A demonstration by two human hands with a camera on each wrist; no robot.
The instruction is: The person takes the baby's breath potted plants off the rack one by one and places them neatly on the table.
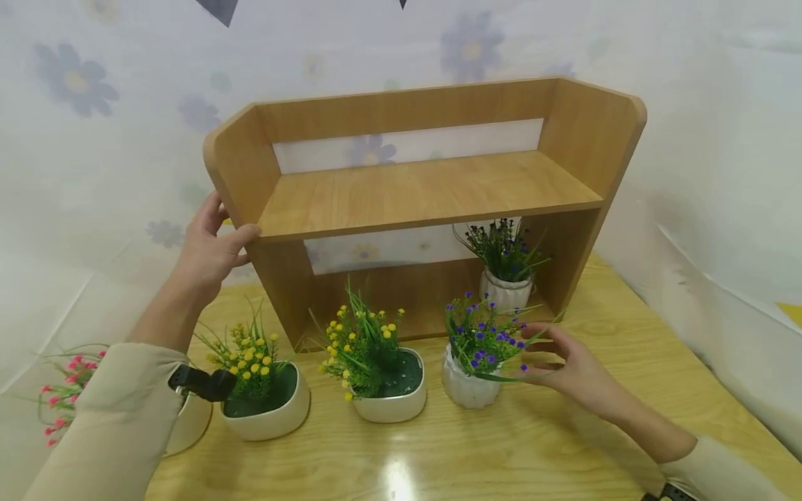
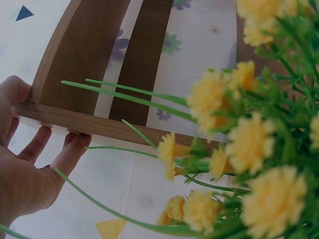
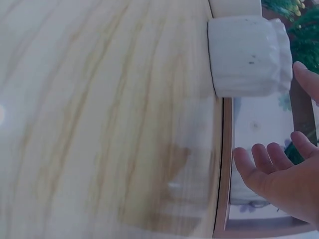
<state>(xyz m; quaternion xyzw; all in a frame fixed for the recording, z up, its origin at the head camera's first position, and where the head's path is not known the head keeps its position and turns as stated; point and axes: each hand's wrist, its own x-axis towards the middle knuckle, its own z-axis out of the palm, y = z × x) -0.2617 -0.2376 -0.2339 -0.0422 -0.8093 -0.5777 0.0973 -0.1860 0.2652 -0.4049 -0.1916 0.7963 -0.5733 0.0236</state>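
Note:
My left hand (image 1: pixel 203 261) grips the left side panel of a wooden shelf unit (image 1: pixel 426 191), the thumb at its front edge and the fingers against its outer face. My right hand (image 1: pixel 579 372), fingers spread and loosely bent, is just right of a white fluted pot (image 1: pixel 471 383) with purple flowers (image 1: pixel 485 341). In the right wrist view a gap shows between this hand and the pot (image 3: pixel 249 57). Another white pot (image 1: pixel 506 292), holding dark purple flowers, stands on the lower shelf at the right. Yellow flowers (image 2: pixel 251 142) fill the right of the left wrist view.
Two white planters with yellow flowers (image 1: pixel 388 407) (image 1: pixel 269 421) stand in front of the shelf on the wood-grain table (image 1: pixel 476 459). Pink flowers (image 1: pixel 69 390) at far left are partly hidden by my left sleeve. A flower-patterned cloth (image 1: pixel 376 42) hangs behind.

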